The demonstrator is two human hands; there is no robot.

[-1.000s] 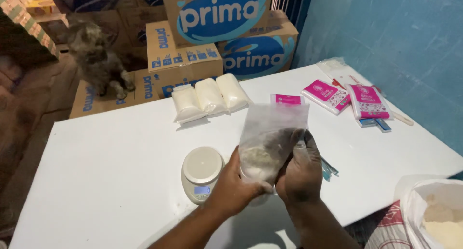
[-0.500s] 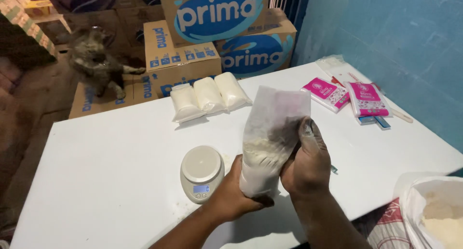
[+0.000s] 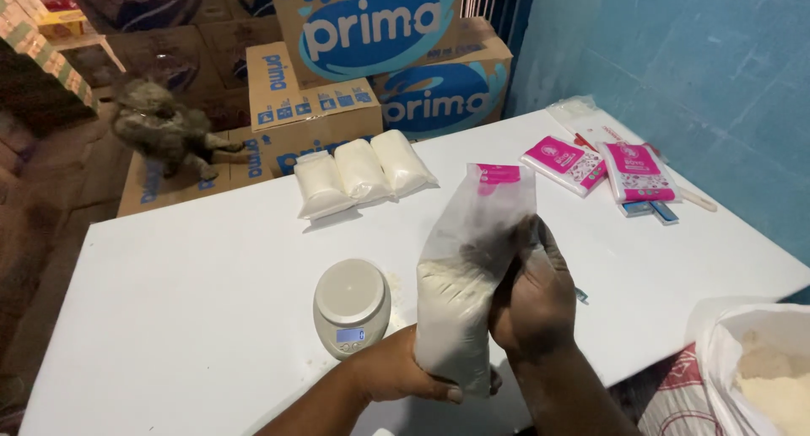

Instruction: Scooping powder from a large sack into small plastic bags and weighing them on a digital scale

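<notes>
A clear plastic bag [image 3: 462, 292] half filled with white powder is being held upright above the white worktop [image 3: 194, 318]. It is being gripped below by the left hand [image 3: 405, 373] and, seemingly, pinched higher by the right hand [image 3: 531, 297], just beside a small scale [image 3: 351, 305].

A white tabletop [image 3: 186, 301] fills most of the view, its far corner pushed close to a blue painted wall [image 3: 675, 64] with a rough, mottled surface. Behind the tabletop's far edge, brown cardboard boxes [image 3: 371, 73] with blue and white printing are stacked several high. To the left the room falls into dim, reddish-brown shadow, where a grey-brown cat [image 3: 164, 132] stands on a low box [image 3: 169, 187] beside more stacked cartons [image 3: 42, 31]. Light falls brightest on the tabletop and the blue wall; the floor at the left is dark and hard to make out.
</notes>
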